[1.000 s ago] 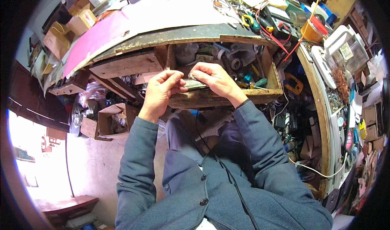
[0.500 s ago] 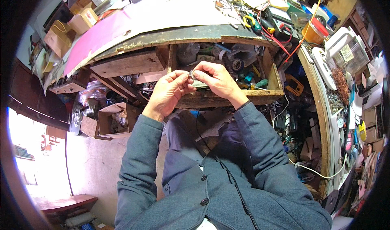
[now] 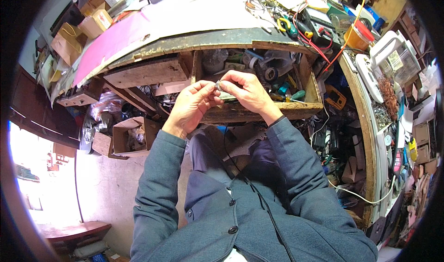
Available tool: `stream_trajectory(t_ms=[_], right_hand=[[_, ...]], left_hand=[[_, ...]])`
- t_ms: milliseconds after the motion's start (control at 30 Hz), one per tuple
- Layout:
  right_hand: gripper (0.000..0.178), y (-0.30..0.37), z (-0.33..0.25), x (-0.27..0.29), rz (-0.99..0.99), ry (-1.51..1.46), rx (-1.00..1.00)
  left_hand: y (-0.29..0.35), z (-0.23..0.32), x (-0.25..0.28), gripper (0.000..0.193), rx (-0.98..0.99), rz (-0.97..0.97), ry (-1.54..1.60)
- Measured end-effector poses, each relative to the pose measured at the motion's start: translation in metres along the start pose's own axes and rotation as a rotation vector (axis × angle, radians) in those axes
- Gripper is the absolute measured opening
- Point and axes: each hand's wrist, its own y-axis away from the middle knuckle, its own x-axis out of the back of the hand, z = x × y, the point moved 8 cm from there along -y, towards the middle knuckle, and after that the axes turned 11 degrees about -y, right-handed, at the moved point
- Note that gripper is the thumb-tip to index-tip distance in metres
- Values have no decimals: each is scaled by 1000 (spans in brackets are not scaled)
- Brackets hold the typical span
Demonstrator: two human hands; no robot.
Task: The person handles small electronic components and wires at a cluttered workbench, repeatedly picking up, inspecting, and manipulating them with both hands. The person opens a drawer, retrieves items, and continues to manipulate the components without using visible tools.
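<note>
A small grey, metallic-looking piece (image 3: 217, 85) is pinched between the fingertips of both hands. My left hand (image 3: 195, 104) grips it from the left, thumb against forefinger, with the other fingers curled beneath. From the right, my right hand (image 3: 247, 92) holds it between thumb and bent forefinger. Fingers cover most of the piece, so its exact kind does not show. Both hands are above the front of an open wooden drawer (image 3: 259, 112), which holds a roll of tape (image 3: 270, 73), clear plastic bags and a green-handled tool (image 3: 298, 95).
Pink and white sheets (image 3: 185, 19) cover the workbench behind the drawer. Pliers (image 3: 282, 25), wires and a meter with red leads lie at the back right. An orange tub (image 3: 358, 36) stands on the right-hand bench. An open cardboard box (image 3: 132, 139) sits low on the left.
Both hands keep nearly the same place and grip around the small piece. Nothing else has visibly moved.
</note>
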Motion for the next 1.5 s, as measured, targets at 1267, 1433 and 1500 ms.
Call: stream_trajectory(t_ms=[1267, 1433, 1500], right_hand=[[15, 4, -15, -6, -86, 29, 13], [15, 4, -17, -8, -117, -17, -8], [14, 5, -18, -7, -121, -25, 1]], left_hand=[[5, 1, -7, 8, 94, -99, 95], [6, 0, -12, 8, 104, -127, 65], [6, 0, -14, 9, 106, -139, 67]])
